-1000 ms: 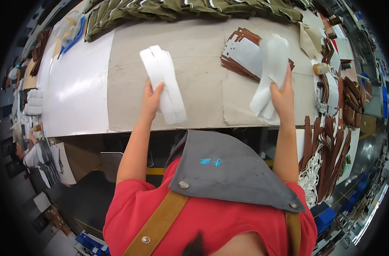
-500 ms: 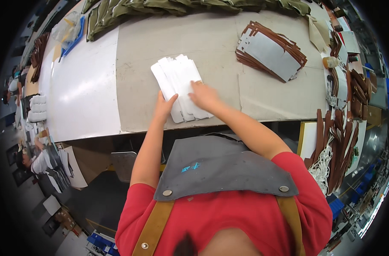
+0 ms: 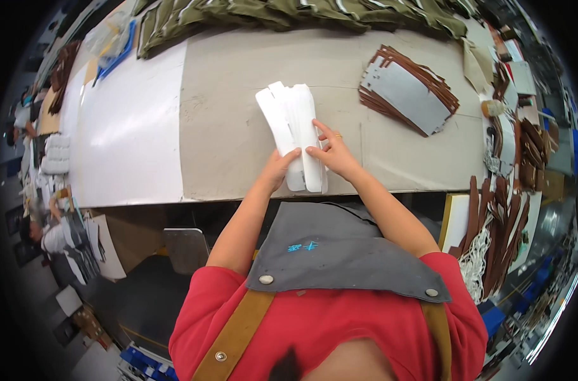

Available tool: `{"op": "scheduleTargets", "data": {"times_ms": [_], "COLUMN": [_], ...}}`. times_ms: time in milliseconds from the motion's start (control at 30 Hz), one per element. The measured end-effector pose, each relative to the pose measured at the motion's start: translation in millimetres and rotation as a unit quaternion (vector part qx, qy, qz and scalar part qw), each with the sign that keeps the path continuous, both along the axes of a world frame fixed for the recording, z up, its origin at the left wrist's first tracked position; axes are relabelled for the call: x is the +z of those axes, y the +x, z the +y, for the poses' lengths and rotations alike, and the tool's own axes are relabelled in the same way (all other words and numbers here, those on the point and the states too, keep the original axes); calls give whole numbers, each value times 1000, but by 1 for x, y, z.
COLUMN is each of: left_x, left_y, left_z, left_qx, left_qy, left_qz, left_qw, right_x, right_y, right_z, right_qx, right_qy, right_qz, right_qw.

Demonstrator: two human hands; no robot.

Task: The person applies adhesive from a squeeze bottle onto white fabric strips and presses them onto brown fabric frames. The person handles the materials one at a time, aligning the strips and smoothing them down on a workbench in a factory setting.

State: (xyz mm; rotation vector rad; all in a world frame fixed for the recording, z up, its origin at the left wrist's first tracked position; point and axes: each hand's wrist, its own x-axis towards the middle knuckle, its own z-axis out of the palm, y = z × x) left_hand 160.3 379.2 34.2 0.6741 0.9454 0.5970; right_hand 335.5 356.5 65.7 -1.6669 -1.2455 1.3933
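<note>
A stack of flat white pieces rests on the table near its front edge, its far ends slightly fanned and uneven. My left hand grips the stack's lower left side, thumb on top and fingers mostly hidden beside it. On the right side, my right hand holds the same stack, its thumb on the top face and index finger along the edge. The two thumbs lie close together over the pieces. What material the pieces are, I cannot tell.
Brown-edged pieces with a grey panel on top lie stacked at the right. Folded olive-green fabric lines the far edge. Brown strips and white cords hang at the right; a blue tray with clear plastic sits far left. Other people are at the left.
The white stack has moved right and turned more upright, its pieces drawn into a narrower bundle. My right hand has gone from lying across its top to gripping its right side.
</note>
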Motion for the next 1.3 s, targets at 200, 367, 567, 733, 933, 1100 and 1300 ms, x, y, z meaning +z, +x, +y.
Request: {"op": "scheduleTargets", "data": {"times_ms": [200,367,567,733,933,1100,1300], "left_x": [10,-38,7,17,10,3,0], "left_y": [-15,-56,-2,126,238,291,317], "left_z": [4,0,16,14,11,14,15], "left_qx": [-37,-72,-87,-134,-188,-111,-4], "left_qy": [-20,318,474,327,14,-127,-180], "left_qz": [77,469,438,249,124,62,-11], "left_qw": [996,820,759,902,974,984,984], "right_x": [20,-19,11,19,11,18,22], "right_y": [-13,4,198,301,319,317,310], "right_z": [-23,-13,45,65,84,82,67], "right_qx": [70,223,-86,-7,90,120,107], "right_qy": [74,-42,203,93,-16,46,159], "right_qz": [-249,-276,-434,-508,-446,-468,-486], "right_qw": [963,934,874,856,890,874,853]}}
